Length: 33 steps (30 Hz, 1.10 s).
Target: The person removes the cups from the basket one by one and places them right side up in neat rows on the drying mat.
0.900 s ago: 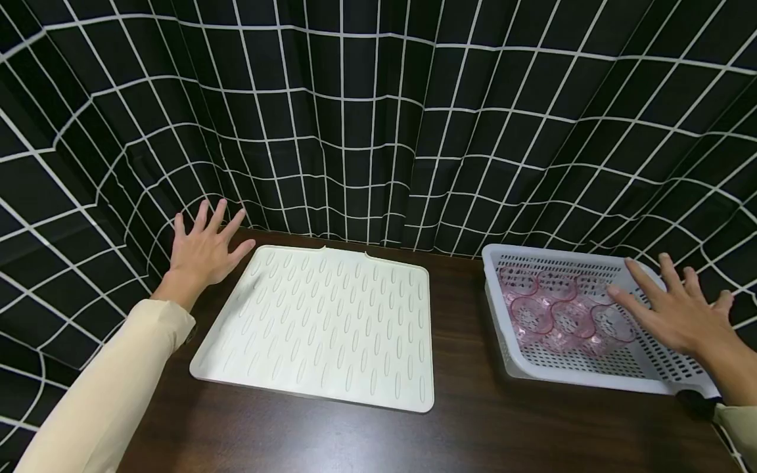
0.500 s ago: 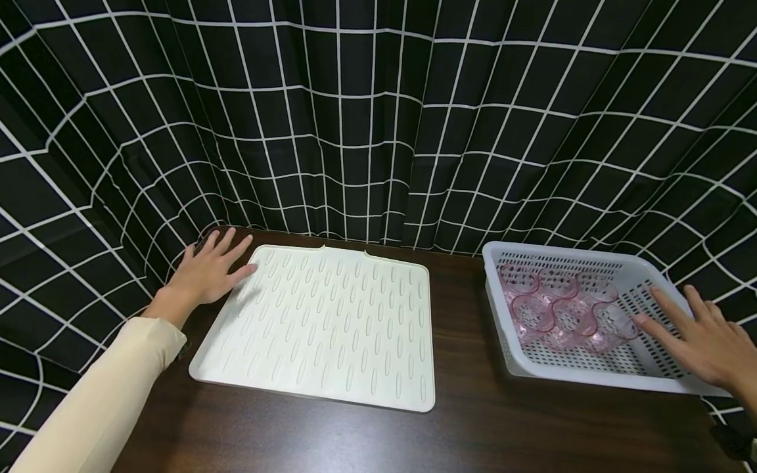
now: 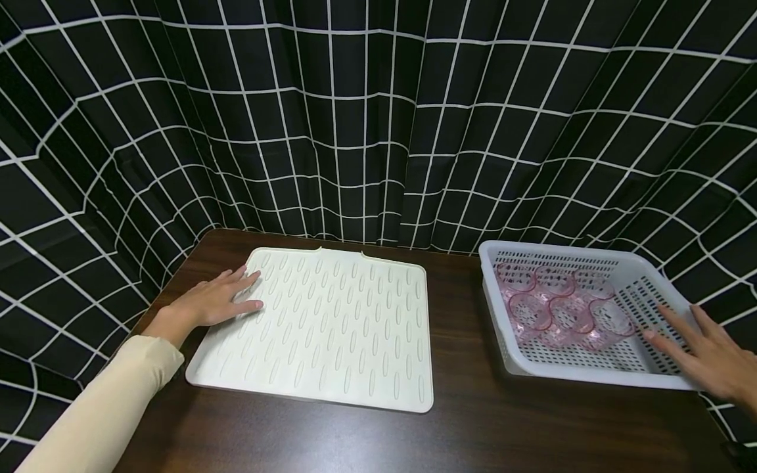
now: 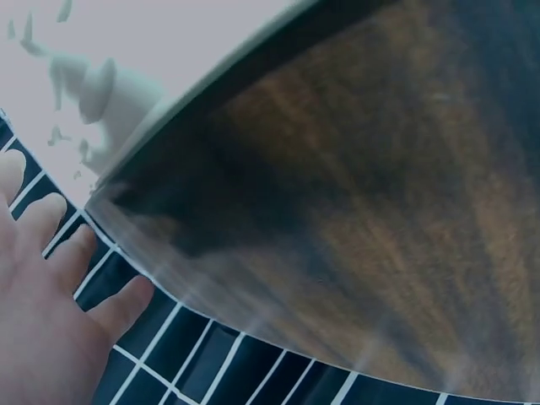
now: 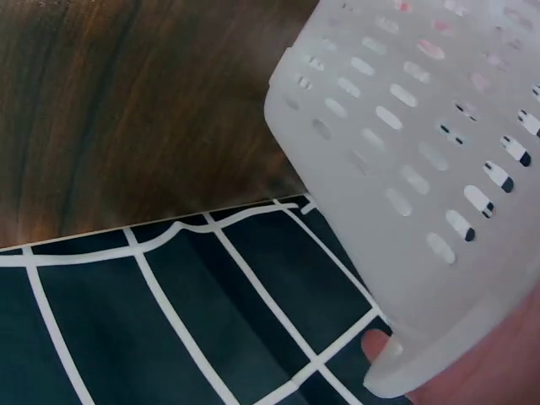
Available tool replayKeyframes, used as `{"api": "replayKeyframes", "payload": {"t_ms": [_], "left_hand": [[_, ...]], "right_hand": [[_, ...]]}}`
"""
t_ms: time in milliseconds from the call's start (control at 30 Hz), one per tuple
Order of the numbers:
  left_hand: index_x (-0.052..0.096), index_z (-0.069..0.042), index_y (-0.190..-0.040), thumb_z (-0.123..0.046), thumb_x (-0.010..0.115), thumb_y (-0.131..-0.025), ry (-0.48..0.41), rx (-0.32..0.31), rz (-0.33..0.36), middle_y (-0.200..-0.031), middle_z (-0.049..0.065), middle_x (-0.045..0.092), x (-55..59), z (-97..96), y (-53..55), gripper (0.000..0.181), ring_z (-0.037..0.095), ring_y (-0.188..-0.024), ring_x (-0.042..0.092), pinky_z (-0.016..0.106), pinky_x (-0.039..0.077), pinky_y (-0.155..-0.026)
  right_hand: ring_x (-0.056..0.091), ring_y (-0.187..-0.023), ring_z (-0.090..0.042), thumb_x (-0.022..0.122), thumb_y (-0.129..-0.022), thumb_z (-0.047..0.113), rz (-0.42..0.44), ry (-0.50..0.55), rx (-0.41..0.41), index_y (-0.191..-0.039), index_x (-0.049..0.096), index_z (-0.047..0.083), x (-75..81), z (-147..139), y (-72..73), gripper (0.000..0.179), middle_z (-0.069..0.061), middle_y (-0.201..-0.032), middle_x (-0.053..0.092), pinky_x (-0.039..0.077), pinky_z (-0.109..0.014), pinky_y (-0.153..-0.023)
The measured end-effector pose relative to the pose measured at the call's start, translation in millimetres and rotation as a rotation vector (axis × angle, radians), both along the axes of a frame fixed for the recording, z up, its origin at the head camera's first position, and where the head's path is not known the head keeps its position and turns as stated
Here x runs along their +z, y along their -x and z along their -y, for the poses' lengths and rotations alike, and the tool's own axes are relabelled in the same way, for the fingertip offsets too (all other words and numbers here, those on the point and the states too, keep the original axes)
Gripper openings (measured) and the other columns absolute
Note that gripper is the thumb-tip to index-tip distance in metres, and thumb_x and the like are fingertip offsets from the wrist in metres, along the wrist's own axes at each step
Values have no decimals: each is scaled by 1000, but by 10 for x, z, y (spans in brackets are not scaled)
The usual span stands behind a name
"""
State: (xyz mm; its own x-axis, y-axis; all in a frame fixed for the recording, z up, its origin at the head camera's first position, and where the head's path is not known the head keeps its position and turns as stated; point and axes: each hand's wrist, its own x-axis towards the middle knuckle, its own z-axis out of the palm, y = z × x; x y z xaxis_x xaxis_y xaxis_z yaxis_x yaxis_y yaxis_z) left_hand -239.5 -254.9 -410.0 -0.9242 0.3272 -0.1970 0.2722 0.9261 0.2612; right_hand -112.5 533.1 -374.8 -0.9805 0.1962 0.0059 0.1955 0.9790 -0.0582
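Note:
A white drying mat point(image 3: 319, 328) with raised oval ridges lies flat in the middle of the table. My left hand point(image 3: 207, 302) is over its left edge, fingers extended toward its surface; the left wrist view shows that hand point(image 4: 51, 278) with fingers spread beside the mat. On the right stands a white perforated plastic basket point(image 3: 591, 376). Several clear pink-rimmed cups point(image 3: 558, 336) stand inside, grouped toward its left side. At the basket's right end is my right hand point(image 3: 710, 355), fingers stretched over the rim. The right wrist view shows the basket wall point(image 5: 371, 152) partly hiding that hand.
The dark brown wooden table point(image 3: 461, 328) shows between mat and basket and along the front. A black curtain with white grid lines point(image 3: 355, 131) encloses the back and both sides, close behind the mat and basket.
My left hand has come down and toward me, from beyond the mat's far left corner to its left edge. My right hand has moved right and lower, to the basket's right end.

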Motion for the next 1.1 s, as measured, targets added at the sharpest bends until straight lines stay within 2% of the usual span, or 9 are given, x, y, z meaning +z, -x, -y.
{"api": "replayKeyframes", "payload": {"t_ms": [267, 433, 600, 767, 933, 1100], "left_hand": [[30, -10, -157, -73, 50, -89, -10, 21, 30, -161, 25, 20, -118, -23, -54, 95, 52, -144, 20, 75, 23, -105], [34, -10, -155, -75, 54, -85, -15, 4, 0, -160, 26, 22, -174, -6, -67, 98, 53, -142, 25, 74, 27, -103], [38, -10, -154, -78, 57, -81, 0, -21, -40, -159, 26, 24, -205, 27, -65, 101, 54, -140, 29, 74, 25, -105], [39, -10, -153, -80, 59, -78, 2, -43, -66, -159, 26, 25, -222, 30, -44, 104, 53, -141, 27, 74, 23, -106], [39, -9, -153, -81, 58, -78, 7, -52, -83, -159, 27, 26, -237, 18, -23, 106, 51, -143, 25, 74, 22, -106], [40, -7, -152, -82, 57, -76, 21, -62, -99, -158, 26, 29, -240, 8, -15, 108, 50, -143, 26, 74, 24, -106]], "right_hand": [[-2, -134, -70, 34, -100, 61, -48, -10, -8, -151, 11, -6, -45, 14, -61, 88, -43, -152, -14, 16, -87, -93], [2, -133, -70, 37, -99, 60, -71, -29, 3, -150, 15, -6, -68, 21, -79, 86, -42, -153, -12, 20, -86, -92], [-2, -136, -67, 34, -100, 60, -80, -21, 1, -151, 14, -6, -102, 22, -96, 85, -39, -154, -13, 15, -84, -97], [-6, -138, -65, 34, -101, 58, -89, -21, -6, -151, 16, -6, -124, 14, -103, 83, -37, -155, -14, 9, -84, -99], [-7, -137, -66, 33, -100, 61, -85, -24, -6, -149, 18, -8, -121, 13, -96, 86, -38, -155, -13, 11, -84, -98], [-5, -136, -67, 32, -101, 60, -67, -20, 28, -147, 20, -11, -95, 45, -73, 85, -43, -152, -10, 11, -82, -100]]}}
